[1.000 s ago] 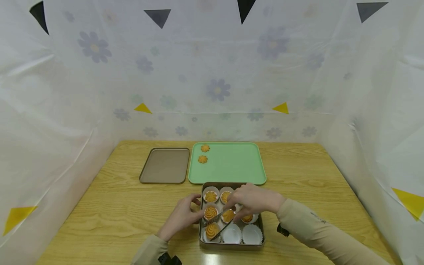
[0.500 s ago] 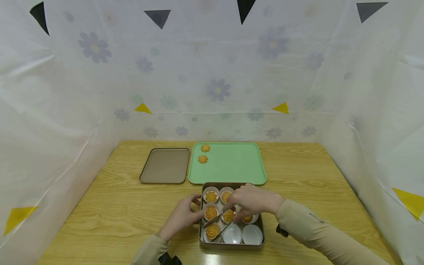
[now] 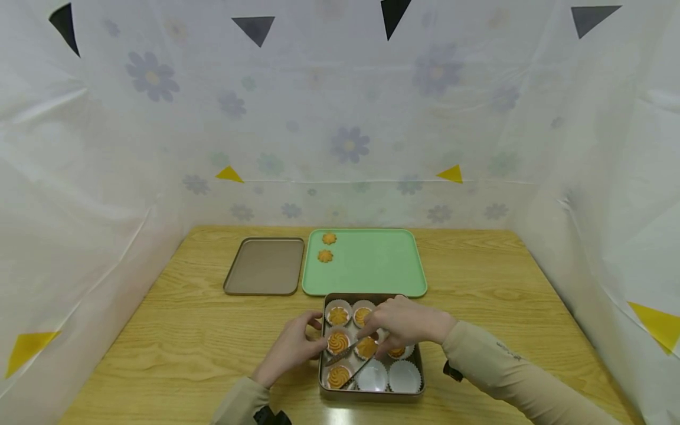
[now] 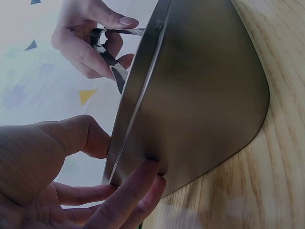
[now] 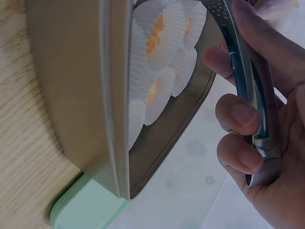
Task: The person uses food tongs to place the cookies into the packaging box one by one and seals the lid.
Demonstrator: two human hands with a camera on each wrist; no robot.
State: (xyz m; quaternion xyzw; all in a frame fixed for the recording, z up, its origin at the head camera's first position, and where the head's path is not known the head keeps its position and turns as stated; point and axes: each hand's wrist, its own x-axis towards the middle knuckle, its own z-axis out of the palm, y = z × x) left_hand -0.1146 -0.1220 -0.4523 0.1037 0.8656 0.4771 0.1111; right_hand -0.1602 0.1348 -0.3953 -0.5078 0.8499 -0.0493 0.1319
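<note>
Left hand: the left hand (image 3: 291,347) rests against the left wall of the metal tin (image 3: 372,394), thumb on the rim and fingers (image 4: 128,200) pressed along the outside; the grip is loose and flat, apparently to brace the tin so it does not slide on the surface (image 3: 175,348).
Right hand: the right hand (image 3: 408,323) reaches over the tin from the right, its grip clenched round a pair of metal tongs (image 3: 347,360); the right wrist view shows the fingers (image 5: 238,114) curled over the tongs' arms.
Tongs: the tips point down and to the left into the tin, at or just beside the middle cookie (image 3: 366,346); whether they are touching it I cannot tell.
Tin: it sits at the near edge of the surface, lined with white paper cups (image 3: 405,375); several cups hold orange swirled cookies, while two in the near row are bare.
Green tray: the green tray (image 3: 372,265) lies just behind the tin, carrying two loose cookies (image 3: 325,255) in its far left corner, out of their cups.
Lid: a flat brown lid (image 3: 264,265) lies left of the green tray, set aside.
Backdrop: white flowered sheeting (image 3: 340,118) hangs round the surface.
</note>
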